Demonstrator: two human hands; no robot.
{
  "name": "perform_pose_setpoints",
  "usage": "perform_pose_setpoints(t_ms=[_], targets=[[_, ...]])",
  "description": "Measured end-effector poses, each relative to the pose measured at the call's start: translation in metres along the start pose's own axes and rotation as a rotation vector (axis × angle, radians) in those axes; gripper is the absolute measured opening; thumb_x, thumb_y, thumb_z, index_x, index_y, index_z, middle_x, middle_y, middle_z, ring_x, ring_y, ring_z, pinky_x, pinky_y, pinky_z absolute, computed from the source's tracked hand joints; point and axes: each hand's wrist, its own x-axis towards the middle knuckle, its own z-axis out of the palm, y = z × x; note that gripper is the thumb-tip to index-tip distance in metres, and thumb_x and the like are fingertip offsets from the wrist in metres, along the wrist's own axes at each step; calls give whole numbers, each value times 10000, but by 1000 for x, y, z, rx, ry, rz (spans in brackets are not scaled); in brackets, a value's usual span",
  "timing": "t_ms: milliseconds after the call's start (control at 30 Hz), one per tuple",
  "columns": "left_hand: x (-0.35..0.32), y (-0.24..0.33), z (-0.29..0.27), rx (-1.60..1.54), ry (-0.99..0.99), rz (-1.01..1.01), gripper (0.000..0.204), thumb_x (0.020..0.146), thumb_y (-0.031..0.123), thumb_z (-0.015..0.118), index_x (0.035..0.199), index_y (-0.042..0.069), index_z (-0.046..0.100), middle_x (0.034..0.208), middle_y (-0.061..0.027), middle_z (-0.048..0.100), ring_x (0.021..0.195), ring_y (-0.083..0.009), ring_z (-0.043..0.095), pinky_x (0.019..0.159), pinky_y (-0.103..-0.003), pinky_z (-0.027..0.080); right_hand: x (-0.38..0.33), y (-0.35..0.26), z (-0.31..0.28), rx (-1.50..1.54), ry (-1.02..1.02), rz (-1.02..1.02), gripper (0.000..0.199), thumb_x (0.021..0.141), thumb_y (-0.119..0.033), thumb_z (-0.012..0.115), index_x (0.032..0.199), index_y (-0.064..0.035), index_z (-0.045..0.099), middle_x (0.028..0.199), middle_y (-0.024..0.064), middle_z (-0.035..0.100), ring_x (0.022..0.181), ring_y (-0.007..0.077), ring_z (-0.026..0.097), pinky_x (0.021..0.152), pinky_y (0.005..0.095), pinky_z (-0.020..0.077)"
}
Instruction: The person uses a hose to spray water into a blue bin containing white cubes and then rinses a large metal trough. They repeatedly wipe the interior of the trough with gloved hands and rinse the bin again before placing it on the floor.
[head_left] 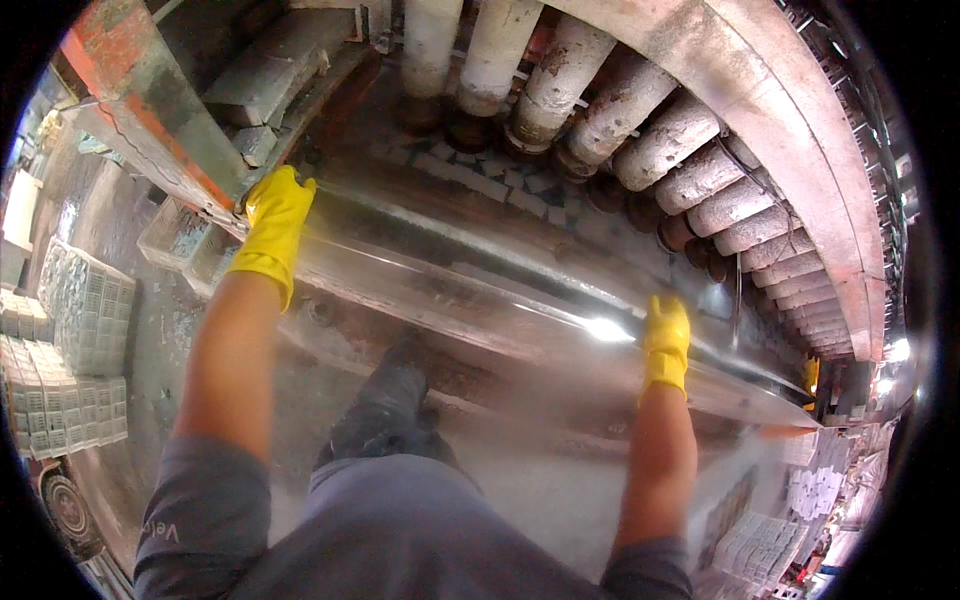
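Both my hands wear yellow rubber gloves and are spread wide along a long, shiny, see-through-looking panel (470, 290) at the side of a machine. My left hand (278, 215) is closed over its left end, beside a worn orange-and-grey metal post (165, 125). Farther right, my right hand (667, 338) is closed at the panel's upper edge, next to a bright reflection. The fingers' undersides are hidden, and the panel is smeared by motion. Behind it, pale, broken-looking flat pieces (490, 185) lie on the wet machine bed.
A row of thick grey cylinders (560, 85) stands over the bed, under a curved beam (790, 110). Stacked white crates (85, 305) stand on the floor at left, near a wheel (68, 505). More pale stacks (760, 545) are at lower right. My leg (385, 400) is close below the panel.
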Motion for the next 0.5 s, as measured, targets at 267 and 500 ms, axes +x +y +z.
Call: perform_pose_setpoints(t_ms=[267, 500], targets=[[-4, 4, -3, 3, 31, 11, 462, 856, 451, 709, 1128, 78, 715, 1127, -208, 727, 1057, -415, 688, 902, -521, 535, -6, 3, -16, 75, -62, 63, 542, 929, -479, 704, 1267, -60, 653, 1006, 178, 748, 745, 303, 746, 702, 415, 594], [-27, 30, -32, 101, 15, -21, 466, 860, 472, 728, 1139, 99, 723, 1126, -180, 738, 1084, -380, 689, 920, -482, 527, -21, 2, -47, 160, -123, 159, 451, 932, -464, 710, 1154, -74, 669, 877, 165, 738, 611, 293, 729, 644, 419, 587]])
